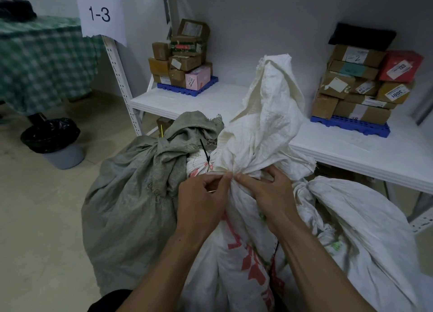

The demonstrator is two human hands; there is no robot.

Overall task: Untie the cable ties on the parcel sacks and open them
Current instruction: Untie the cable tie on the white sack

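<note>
Two hands meet at the neck of the white sack (262, 133) in the middle. Our left hand (201, 201) pinches a pale tie (216, 174) at nine o'clock; our right hand (269, 194) squeezes the bunched neck tight. We should hold the neck firm and work the tie loose slowly. Behind, at ten o'clock, the grey sack (131, 185) waits with its black tie (205, 153).

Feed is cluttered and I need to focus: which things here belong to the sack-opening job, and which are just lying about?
Job:
- white sack, neck pinched by left hand and right hand
- grey sack with black cable tie
- second white sack

Lying about:
- stacked parcels
- lined bin
- "1-3" sign
</note>
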